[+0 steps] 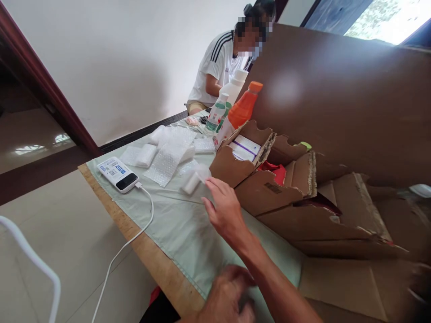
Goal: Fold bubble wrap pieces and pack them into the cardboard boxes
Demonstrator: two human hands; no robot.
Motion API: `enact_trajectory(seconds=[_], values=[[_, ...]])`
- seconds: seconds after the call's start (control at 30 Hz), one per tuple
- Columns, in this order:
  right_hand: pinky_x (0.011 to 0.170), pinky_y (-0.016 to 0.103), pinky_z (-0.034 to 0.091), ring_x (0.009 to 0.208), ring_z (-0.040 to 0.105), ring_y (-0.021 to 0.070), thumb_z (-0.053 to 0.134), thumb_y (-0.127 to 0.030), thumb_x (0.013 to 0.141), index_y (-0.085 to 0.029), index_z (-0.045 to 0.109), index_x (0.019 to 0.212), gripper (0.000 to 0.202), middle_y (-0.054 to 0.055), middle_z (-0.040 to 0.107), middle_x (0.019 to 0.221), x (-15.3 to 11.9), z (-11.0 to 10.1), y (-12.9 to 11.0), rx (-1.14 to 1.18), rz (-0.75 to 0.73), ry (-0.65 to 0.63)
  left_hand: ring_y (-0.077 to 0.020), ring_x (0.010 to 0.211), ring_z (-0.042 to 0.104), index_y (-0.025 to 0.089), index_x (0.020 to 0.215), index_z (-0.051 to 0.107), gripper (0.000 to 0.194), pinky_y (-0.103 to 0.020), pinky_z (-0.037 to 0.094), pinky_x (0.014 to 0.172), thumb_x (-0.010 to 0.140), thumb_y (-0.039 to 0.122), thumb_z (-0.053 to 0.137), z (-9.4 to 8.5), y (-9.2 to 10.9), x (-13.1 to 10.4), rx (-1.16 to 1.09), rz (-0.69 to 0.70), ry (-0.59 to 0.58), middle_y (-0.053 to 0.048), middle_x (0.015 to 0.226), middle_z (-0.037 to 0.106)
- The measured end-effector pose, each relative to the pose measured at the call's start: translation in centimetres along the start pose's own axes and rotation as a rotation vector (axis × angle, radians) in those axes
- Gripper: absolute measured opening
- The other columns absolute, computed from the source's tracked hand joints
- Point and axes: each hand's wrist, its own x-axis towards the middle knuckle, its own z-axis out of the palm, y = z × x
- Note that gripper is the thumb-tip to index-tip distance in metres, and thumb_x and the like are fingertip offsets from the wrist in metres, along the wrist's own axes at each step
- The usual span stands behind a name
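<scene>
The table (155, 262) wears a pale green cloth (175, 220), with bare wood showing along its seven-to-nine o'clock edge. From the cloth's middle, where a small translucent roll (190, 183) lies, a white device (114, 172) with a cable (152, 211) sits at ten, bubble wrap (171, 157) at eleven to twelve, three bottles (241, 107) at one, cardboard boxes (256, 202) at three.

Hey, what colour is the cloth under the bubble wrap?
The cloth is pale greyish green; the head view shows it best.
</scene>
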Motion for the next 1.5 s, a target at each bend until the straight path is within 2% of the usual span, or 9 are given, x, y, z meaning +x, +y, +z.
enact_trajectory(seconds=[0.17,0.27,0.5,0.73,0.93,1.07,1.17,1.3,1.5], values=[[0.09,0.038,0.06,0.101,0.072,0.0232,0.07,-0.029,0.092,-0.027,0.067,0.101,0.01,0.005,0.074,0.106,-10.0,-7.7,-2.7,0.25,0.343,0.492,-0.036,0.135,0.055,0.023,0.154,0.038,0.088,-0.059,0.043,0.113,0.077,0.037,0.077,-1.7,3.2,0.4,-0.576,-0.227,0.1,-0.018,0.149,0.054],[0.076,0.031,0.062,0.086,0.073,0.0198,0.075,-0.023,0.087,-0.028,0.067,0.111,0.026,0.003,0.072,0.095,-16.5,-10.4,-4.1,0.284,0.511,0.62,-0.0364,0.144,0.048,0.023,0.155,0.037,0.099,-0.06,0.034,0.12,0.072,0.05,0.082,-2.3,4.3,0.2,-0.928,-0.261,0.014,-0.018,0.153,0.052],[0.082,0.029,0.062,0.095,0.071,0.0188,0.053,-0.009,0.09,-0.029,0.073,0.091,0.028,0.002,0.07,0.087,-29.9,-15.3,-5.6,0.384,0.322,0.055,-0.0389,0.143,0.05,0.018,0.135,0.062,0.082,-0.057,0.04,0.118,0.08,0.079,0.063,-3.1,5.8,0.0,-1.139,-0.506,0.085,-0.016,0.135,0.069],[0.087,0.032,0.058,0.103,0.071,0.0209,0.052,-0.005,0.084,-0.027,0.07,0.085,0.029,0.002,0.073,0.091,-40.8,-19.6,-5.8,0.046,0.471,0.148,-0.0223,0.098,0.076,0.02,0.098,0.072,0.022,-0.038,0.06,0.093,0.076,0.02,0.075,-2.4,6.5,3.9,-0.645,-0.618,0.416,-0.005,0.099,0.08],[0.086,0.04,0.055,0.106,0.07,0.0248,0.048,-0.004,0.082,-0.027,0.071,0.085,0.033,0.002,0.075,0.094,-45.0,-19.4,-3.5,-0.261,0.533,0.257,-0.0244,0.095,0.073,0.017,0.098,0.073,0.039,-0.032,0.059,0.077,0.068,0.039,0.087,-0.1,7.9,2.8,-0.32,-0.507,0.305,-0.007,0.101,0.077],[0.086,0.043,0.054,0.113,0.068,0.0271,0.046,-0.004,0.081,-0.026,0.072,0.081,0.035,0.004,0.076,0.104,-46.3,-18.2,-2.3,-0.33,0.554,0.207,-0.0362,0.111,0.067,0.012,0.129,0.065,0.075,-0.05,0.054,0.095,0.072,0.06,0.075,1.5,7.8,2.6,0.552,-0.319,-0.012,-0.019,0.127,0.068],[0.087,0.045,0.054,0.121,0.065,0.0285,0.043,-0.002,0.079,-0.026,0.072,0.081,0.038,0.006,0.075,0.116,-47.8,-17.9,-1.9,-0.373,0.58,0.202,-0.0412,0.118,0.064,0.007,0.138,0.058,0.07,-0.054,0.05,0.098,0.083,0.05,0.061,2.8,7.3,3.6,1.055,-0.218,-0.214,-0.023,0.126,0.067],[0.089,0.046,0.053,0.125,0.062,0.0299,0.042,0.002,0.077,-0.025,0.072,0.08,0.041,0.007,0.073,0.122,-49.2,-17.4,-2.0,-0.427,0.608,0.223,-0.0281,0.088,0.072,0.013,0.134,0.06,0.051,-0.038,0.052,0.08,0.088,0.027,0.043,3.0,7.7,4.5,1.125,-0.26,-0.32,-0.011,0.095,0.074],[0.096,0.048,0.051,0.131,0.058,0.0301,0.043,0.003,0.079,-0.023,0.075,0.081,0.041,0.008,0.072,0.127,-47.3,-15.2,-0.8,-0.383,0.636,0.231,-0.0217,0.069,0.065,0.016,0.142,0.052,0.06,-0.032,0.048,0.07,0.087,0.04,0.046,-1.4,9.8,3.0,1.127,-0.276,-0.192,0.0,0.074,0.065]])
